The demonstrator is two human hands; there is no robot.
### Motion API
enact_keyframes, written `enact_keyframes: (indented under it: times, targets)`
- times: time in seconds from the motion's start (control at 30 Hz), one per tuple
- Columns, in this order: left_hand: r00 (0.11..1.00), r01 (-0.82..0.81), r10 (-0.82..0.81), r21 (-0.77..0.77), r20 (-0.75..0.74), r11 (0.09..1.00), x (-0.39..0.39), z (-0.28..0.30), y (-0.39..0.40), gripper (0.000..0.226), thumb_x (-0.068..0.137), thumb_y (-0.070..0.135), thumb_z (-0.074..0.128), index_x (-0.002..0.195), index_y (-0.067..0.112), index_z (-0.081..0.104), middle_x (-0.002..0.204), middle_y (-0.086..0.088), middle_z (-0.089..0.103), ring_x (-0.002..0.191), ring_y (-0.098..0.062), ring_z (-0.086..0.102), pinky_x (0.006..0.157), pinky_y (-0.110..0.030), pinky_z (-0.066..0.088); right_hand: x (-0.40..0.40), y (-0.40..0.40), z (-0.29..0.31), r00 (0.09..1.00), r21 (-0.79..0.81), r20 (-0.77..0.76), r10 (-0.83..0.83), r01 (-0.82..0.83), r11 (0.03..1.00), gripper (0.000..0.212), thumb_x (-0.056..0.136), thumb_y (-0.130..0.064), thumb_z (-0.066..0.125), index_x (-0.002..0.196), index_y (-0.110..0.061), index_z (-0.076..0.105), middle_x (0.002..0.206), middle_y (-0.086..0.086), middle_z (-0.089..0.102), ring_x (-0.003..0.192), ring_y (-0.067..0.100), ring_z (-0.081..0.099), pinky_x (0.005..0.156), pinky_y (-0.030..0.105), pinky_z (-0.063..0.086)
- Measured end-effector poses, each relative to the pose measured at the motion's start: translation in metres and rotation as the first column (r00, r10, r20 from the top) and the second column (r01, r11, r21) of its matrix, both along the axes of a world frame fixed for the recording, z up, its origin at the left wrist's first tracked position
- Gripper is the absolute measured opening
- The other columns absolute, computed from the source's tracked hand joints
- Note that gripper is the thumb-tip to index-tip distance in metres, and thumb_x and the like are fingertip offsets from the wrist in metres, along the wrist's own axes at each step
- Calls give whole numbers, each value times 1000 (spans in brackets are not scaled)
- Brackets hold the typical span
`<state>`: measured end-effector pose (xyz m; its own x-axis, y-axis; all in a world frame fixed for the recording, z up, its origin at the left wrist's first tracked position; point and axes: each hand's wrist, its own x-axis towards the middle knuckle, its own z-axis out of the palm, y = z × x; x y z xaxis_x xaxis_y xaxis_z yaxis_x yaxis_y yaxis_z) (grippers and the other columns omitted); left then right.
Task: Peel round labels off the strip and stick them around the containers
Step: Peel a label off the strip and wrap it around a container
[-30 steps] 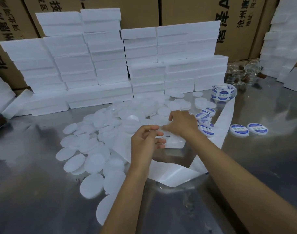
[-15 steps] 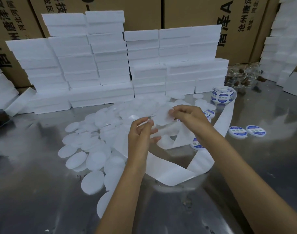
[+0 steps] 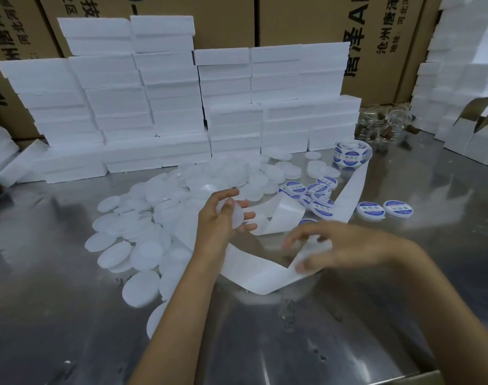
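My left hand [image 3: 223, 218] holds a plain white round container [image 3: 237, 220] upright between thumb and fingers, above the table's middle. My right hand [image 3: 329, 245] is lower and to the right, fingers curled on the white backing strip [image 3: 259, 270], which loops across the table back to the label roll [image 3: 351, 154]. Blur hides whether a label is on those fingertips. Several unlabeled white round containers [image 3: 142, 257] lie heaped to the left. Several containers with blue round labels [image 3: 315, 195] lie to the right, two more of them [image 3: 384, 209] apart.
Stacks of white foam boxes [image 3: 176, 112] line the back of the shiny metal table [image 3: 70, 315], with cardboard cartons [image 3: 306, 20] behind. More white boxes [image 3: 459, 79] stand at right, beside a clear bag of small items [image 3: 384, 126].
My right hand passed a white container to my left hand, then dropped down and right onto the backing strip. My left hand now holds the container slightly higher.
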<state>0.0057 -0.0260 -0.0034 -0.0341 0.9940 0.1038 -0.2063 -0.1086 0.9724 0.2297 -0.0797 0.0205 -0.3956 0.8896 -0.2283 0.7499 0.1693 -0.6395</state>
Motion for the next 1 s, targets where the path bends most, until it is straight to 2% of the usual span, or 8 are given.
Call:
enact_keyframes:
  times: [0.07, 0.23, 0.37, 0.43, 0.53, 0.67, 0.77, 1.0]
  targets:
    - [999, -35, 37, -71, 37, 997, -1, 1, 3, 21, 106, 8, 46, 111, 11, 66, 101, -13, 71, 88, -36, 73, 62, -36, 63, 7, -10, -9, 994, -48, 70, 86, -82, 995, 53, 66, -54, 80, 115, -50, 61, 126, -35, 51, 119, -17, 40, 100, 11, 34]
    - [987, 0, 16, -95, 160, 995, -5, 6, 4, 12, 98, 6, 58, 102, 12, 67, 101, -16, 71, 89, -36, 72, 64, -38, 62, -1, 3, -25, 949, 75, -260, -177, 202, 976, 5, 86, -17, 74, 91, -19, 74, 95, -5, 73, 82, 10, 64, 75, 15, 48]
    - [899, 213, -200, 9, 390, 977, -10, 14, 0, 4, 93, 11, 64, 96, 9, 66, 86, -13, 70, 72, -30, 71, 58, -30, 57, -9, 17, -25, 868, -57, -399, -295, 298, 953, 12, 88, -14, 73, 96, -6, 72, 92, 6, 77, 87, 16, 71, 84, 26, 52]
    - [912, 289, -297, 68, 285, 955, -12, 14, 0, 4, 89, 12, 68, 93, 11, 67, 79, -12, 67, 60, -27, 65, 52, -28, 53, -14, 21, -26, 843, -81, -414, -344, 342, 936, 17, 85, -19, 76, 95, -6, 72, 84, 1, 76, 80, 14, 69, 80, 22, 50]
    - [934, 335, -322, 73, -153, 939, -1, 4, -3, 5, 86, 12, 75, 87, 13, 70, 71, -15, 69, 50, -29, 61, 46, -29, 50, -19, 23, -29, 755, -111, -498, -427, 433, 894, 24, 78, -25, 82, 94, -10, 72, 78, -1, 69, 72, 11, 59, 74, 21, 41]
    - [820, 353, -336, -52, -463, 934, 14, -13, -5, 30, 74, 32, 87, 97, 25, 69, 66, -9, 72, 48, -25, 62, 44, -28, 50, -21, 22, -33, 621, -130, -643, -448, 488, 863, 25, 75, -25, 83, 98, -25, 74, 99, 8, 75, 93, 20, 72, 90, 35, 52]
    - [731, 381, -355, -83, -582, 921, 17, -21, -3, 24, 78, 39, 80, 99, 33, 72, 65, -5, 72, 48, -24, 64, 49, -28, 51, -19, 20, -33, 531, -163, -743, -407, 447, 880, 19, 83, -24, 77, 102, -26, 74, 112, 19, 70, 94, 28, 73, 86, 37, 57]
    - [749, 362, -329, -60, -576, 930, 15, -22, -1, 20, 91, 38, 70, 84, 19, 73, 67, -8, 73, 51, -30, 67, 46, -29, 50, -15, 11, -36, 759, 208, -623, -192, 397, 894, 27, 84, -4, 72, 103, -24, 73, 104, -5, 72, 97, 23, 65, 89, 42, 52]
